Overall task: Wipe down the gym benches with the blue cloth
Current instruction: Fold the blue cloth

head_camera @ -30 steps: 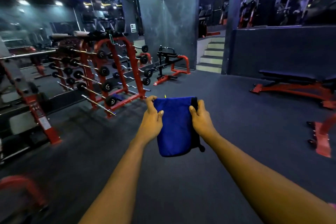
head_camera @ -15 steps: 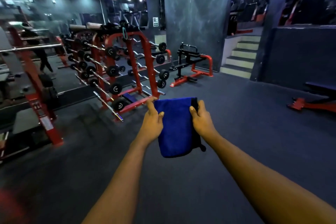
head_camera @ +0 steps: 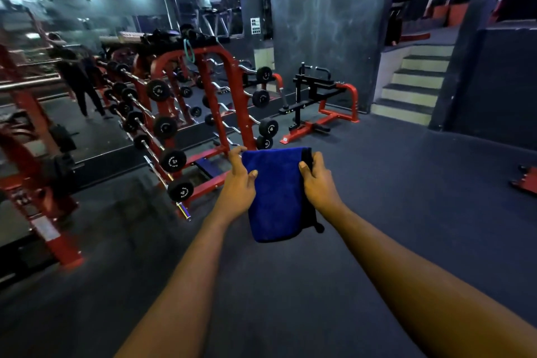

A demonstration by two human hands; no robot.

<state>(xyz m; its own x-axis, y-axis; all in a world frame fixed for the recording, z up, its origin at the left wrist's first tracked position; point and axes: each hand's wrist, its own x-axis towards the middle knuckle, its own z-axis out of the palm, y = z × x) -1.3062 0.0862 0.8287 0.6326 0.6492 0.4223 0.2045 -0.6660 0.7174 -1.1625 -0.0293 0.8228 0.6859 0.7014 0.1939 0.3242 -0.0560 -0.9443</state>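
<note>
A dim gym with a dark rubber floor (head_camera: 377, 183) spreads out ahead, its grey walls lit by a blue strip and small ceiling lights. To the left stands a red rack (head_camera: 220, 90) loaded with fixed barbells, their black round weights pointing outward, and a wall mirror (head_camera: 87, 23) behind it reflects a person. Beyond the rack a red and black exercise machine (head_camera: 316, 104) sits near the wall, and pale steps (head_camera: 412, 81) rise at the right. Both bare arms reach forward at chest height. The blue cloth (head_camera: 276, 192) hangs folded between the hands, above the floor and touching none of the equipment, with a dark edge and a small loop showing on its right side. The left hand (head_camera: 238, 186) grips the cloth's upper left edge, thumb lying across the front and fingers curled behind. The right hand (head_camera: 319, 183) pinches the upper right edge, thumb on the front and fingers wrapped over the top corner.
</note>
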